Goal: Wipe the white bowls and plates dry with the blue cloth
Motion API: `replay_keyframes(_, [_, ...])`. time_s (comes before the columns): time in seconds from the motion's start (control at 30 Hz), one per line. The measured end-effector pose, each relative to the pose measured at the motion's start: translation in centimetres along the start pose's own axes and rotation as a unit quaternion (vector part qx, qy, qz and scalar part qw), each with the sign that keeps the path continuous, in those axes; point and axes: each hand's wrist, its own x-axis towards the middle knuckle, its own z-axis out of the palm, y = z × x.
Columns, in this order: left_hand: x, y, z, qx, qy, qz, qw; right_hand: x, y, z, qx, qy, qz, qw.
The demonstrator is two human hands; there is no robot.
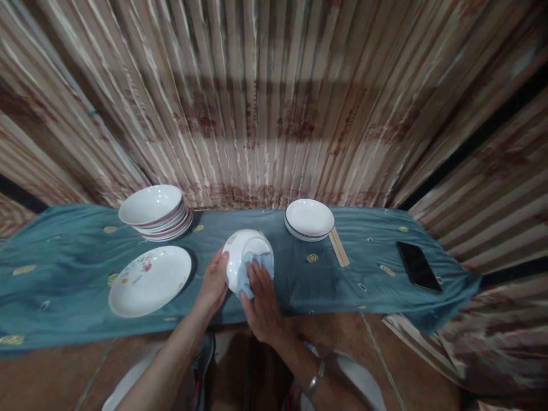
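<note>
A white bowl [235,251] is tipped so that its underside and foot ring face me, above the near part of the table. Its left rim is gripped by my left hand [214,279], fingers closed around the edge. My right hand [262,299] presses a light blue cloth [244,279] against the bowl's base, with the cloth bunched under the fingers. To the left of the bowl lies an oval white plate [149,282] with a floral print. Part of the bowl's base is hidden by the cloth and fingers.
A stack of white bowls [156,211] stands at the back left. Two or so white dishes [310,218] are stacked right of centre, with wooden chopsticks [339,248] beside them. A black phone [418,266] lies far right on the teal tablecloth [295,285]. A curtain [265,114] hangs behind.
</note>
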Motion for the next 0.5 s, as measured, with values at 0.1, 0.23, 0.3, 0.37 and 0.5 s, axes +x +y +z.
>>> replay_keyframes(0.1, [-0.2,0.0,0.1,0.013,-0.018,0.002,1.000,1.2,0.1,-0.2,0.001,0.014,-0.012,1.000])
replay_keyframes(0.23, [-0.5,-0.1,0.3,0.028,-0.046,0.011,0.998,2.7,0.7,-0.3,0.000,0.038,0.014,0.999])
replay_keyframes(0.3, [-0.6,-0.1,0.4,0.028,-0.045,0.012,0.999,3.1,1.2,-0.5,-0.001,0.038,0.035,0.999])
replay_keyframes(0.37, [-0.7,-0.1,0.5,0.025,-0.039,0.008,0.999,3.3,1.7,-0.6,0.000,0.035,0.055,0.998])
replay_keyframes(0.5, [-0.7,-0.1,0.6,0.016,-0.021,0.005,1.000,3.2,2.7,-0.9,0.008,0.040,0.086,0.995])
